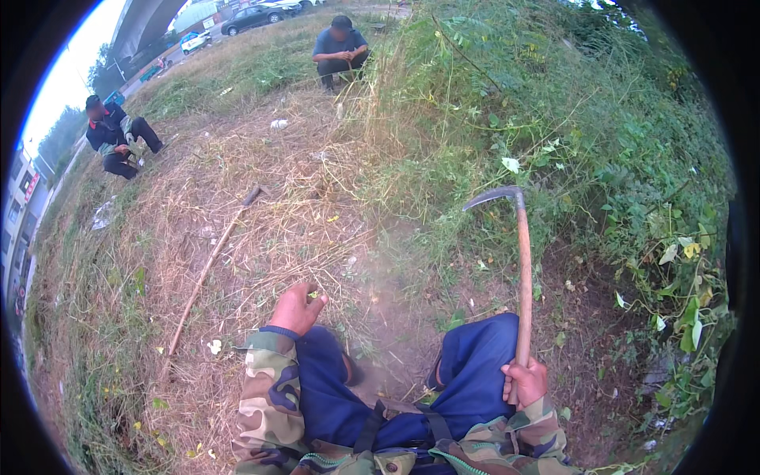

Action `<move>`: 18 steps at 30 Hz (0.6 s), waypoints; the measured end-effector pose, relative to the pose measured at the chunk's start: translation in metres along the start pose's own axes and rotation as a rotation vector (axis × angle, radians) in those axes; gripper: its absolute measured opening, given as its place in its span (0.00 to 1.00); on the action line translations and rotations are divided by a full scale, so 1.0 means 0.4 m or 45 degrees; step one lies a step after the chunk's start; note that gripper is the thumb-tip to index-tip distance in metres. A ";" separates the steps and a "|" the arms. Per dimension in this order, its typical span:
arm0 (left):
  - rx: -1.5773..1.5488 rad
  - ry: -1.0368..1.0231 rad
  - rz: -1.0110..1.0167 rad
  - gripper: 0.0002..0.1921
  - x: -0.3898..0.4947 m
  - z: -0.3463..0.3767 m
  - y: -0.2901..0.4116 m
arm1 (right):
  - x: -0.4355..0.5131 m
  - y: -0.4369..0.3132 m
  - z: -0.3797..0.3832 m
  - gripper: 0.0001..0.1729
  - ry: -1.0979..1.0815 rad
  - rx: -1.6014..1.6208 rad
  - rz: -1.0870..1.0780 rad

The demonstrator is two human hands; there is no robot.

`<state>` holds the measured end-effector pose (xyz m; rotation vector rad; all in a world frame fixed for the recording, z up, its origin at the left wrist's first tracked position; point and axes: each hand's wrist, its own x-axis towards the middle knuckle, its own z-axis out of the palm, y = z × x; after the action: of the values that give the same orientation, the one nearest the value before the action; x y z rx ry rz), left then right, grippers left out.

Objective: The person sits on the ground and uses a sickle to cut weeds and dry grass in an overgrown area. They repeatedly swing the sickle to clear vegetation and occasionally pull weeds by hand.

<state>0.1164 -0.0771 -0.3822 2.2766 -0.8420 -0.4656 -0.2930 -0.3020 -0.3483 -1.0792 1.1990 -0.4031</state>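
Note:
My right hand [525, 382] is closed around the lower end of the wooden handle of a sickle [523, 267]. The sickle stands up in front of my right knee, its curved metal blade at the top pointing left, close to the green weeds. My left hand [298, 310] is over my left knee, fingers bent and thumb apart; nothing shows in it, though the fingertips are partly hidden. Cut dry stalks [314, 255] lie on the ground beyond it. To the left, a second long-handled tool [214, 255] with a dark metal head lies on the dry grass.
Tall green weeds and vines [594, 148] rise along the right side. One person [340, 50] squats ahead near the weeds, another person [116, 136] squats at the far left. A clear plastic scrap [103, 215] lies at left. Parked cars [252, 19] stand far off.

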 end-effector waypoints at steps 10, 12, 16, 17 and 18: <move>0.039 -0.009 0.016 0.24 -0.002 -0.001 0.002 | 0.001 0.002 0.001 0.09 -0.011 0.007 -0.026; 0.014 -0.005 0.025 0.24 -0.002 0.001 0.000 | 0.001 0.003 0.000 0.09 -0.003 0.000 -0.015; 0.029 -0.006 0.042 0.24 0.000 0.006 -0.010 | -0.001 0.002 0.001 0.09 -0.009 0.006 -0.029; 0.031 -0.005 0.043 0.24 0.001 0.007 -0.012 | 0.000 0.002 0.001 0.09 0.000 0.001 -0.022; 0.034 -0.006 0.043 0.24 0.001 0.007 -0.014 | -0.001 0.002 0.001 0.09 0.000 0.001 -0.019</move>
<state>0.1175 -0.0755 -0.3882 2.2826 -0.8930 -0.4468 -0.2928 -0.3012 -0.3487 -1.0878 1.1915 -0.4153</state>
